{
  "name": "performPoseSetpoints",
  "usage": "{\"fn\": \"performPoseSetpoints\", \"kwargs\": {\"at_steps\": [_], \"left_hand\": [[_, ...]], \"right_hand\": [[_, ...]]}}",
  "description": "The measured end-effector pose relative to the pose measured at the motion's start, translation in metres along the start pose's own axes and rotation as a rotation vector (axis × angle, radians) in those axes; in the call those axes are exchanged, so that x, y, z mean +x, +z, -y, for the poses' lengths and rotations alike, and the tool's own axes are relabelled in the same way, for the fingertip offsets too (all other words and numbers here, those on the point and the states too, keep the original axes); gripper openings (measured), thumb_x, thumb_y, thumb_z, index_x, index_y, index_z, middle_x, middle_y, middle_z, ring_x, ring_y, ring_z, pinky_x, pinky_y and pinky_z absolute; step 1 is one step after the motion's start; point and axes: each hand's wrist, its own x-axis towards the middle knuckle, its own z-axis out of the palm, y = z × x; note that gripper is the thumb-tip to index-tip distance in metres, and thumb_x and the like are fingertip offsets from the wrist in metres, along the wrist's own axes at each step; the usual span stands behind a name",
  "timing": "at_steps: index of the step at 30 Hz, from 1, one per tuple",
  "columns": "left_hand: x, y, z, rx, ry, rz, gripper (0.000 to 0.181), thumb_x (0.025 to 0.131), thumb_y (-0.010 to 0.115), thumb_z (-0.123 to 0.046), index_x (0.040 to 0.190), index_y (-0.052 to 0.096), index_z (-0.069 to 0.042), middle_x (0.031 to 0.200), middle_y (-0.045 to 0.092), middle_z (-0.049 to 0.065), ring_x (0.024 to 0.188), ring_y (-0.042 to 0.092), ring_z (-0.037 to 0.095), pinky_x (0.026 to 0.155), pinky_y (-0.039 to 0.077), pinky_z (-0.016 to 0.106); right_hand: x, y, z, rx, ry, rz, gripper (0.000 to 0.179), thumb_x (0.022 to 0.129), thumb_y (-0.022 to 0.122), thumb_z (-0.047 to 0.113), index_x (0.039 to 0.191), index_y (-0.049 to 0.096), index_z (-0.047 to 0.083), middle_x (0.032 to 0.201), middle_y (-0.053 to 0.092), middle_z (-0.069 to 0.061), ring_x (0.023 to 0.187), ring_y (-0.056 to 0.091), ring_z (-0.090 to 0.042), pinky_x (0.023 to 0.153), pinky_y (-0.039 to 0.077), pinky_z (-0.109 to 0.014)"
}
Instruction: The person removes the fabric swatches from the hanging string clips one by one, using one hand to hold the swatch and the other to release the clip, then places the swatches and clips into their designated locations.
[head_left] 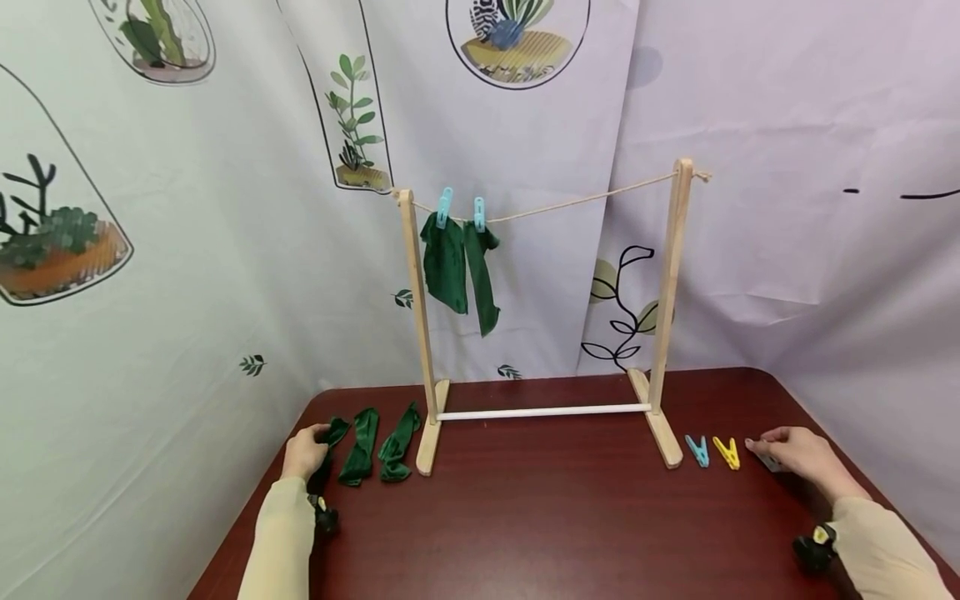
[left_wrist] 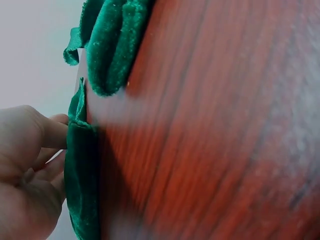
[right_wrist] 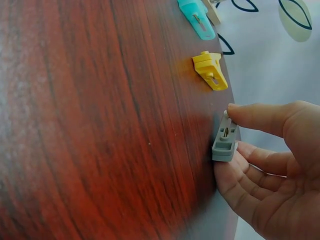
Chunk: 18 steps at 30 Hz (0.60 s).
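My left hand is at the table's left edge, gripping the leftmost green velvet cloth by its side; part of the fingers is hidden behind it. Two more twisted green velvet cloths lie just to its right. Over at the right, my right hand pinches a grey clothespin between thumb and fingers, low at the tabletop. Beside it lie a yellow clothespin and a blue clothespin.
A wooden drying rack stands at the back middle, with a rope strung between its posts. Two light blue clothespins hold green cloths near the left post. A patterned curtain hangs behind the dark red table.
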Motion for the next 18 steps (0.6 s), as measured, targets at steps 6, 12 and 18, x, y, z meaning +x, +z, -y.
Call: {"fn": "performPoseSetpoints", "kwargs": {"at_steps": [6,12,18], "left_hand": [[-0.0004,0.0013,0.0011,-0.012,0.014,0.009,0.043,0.095,0.048,0.004,0.137,0.051,0.011,0.139,0.043,0.043,0.099,0.056,0.045,0.077,0.043,0.048],[-0.0031,0.0018,0.0028,-0.024,0.013,0.018,0.042,0.098,0.048,0.002,0.140,0.050,0.010,0.141,0.041,0.043,0.099,0.053,0.043,0.077,0.041,0.049],[-0.0066,0.0016,0.0042,-0.050,0.010,0.023,0.043,0.098,0.048,0.001,0.141,0.048,0.009,0.143,0.039,0.043,0.103,0.053,0.050,0.083,0.044,0.053]], "right_hand": [[0.0000,0.0015,-0.0007,-0.012,-0.004,-0.010,0.061,0.098,0.064,0.032,0.116,0.053,-0.025,0.098,0.065,-0.031,0.074,0.068,-0.026,0.064,0.055,-0.038],[0.0001,0.0037,-0.0019,-0.020,0.003,-0.017,0.064,0.097,0.064,0.035,0.118,0.052,-0.024,0.084,0.066,-0.014,0.069,0.061,-0.019,0.062,0.049,-0.035],[0.0006,0.0050,-0.0035,-0.018,-0.002,-0.015,0.067,0.097,0.064,0.037,0.119,0.052,-0.024,0.085,0.066,-0.012,0.069,0.058,-0.018,0.062,0.048,-0.035]]}}
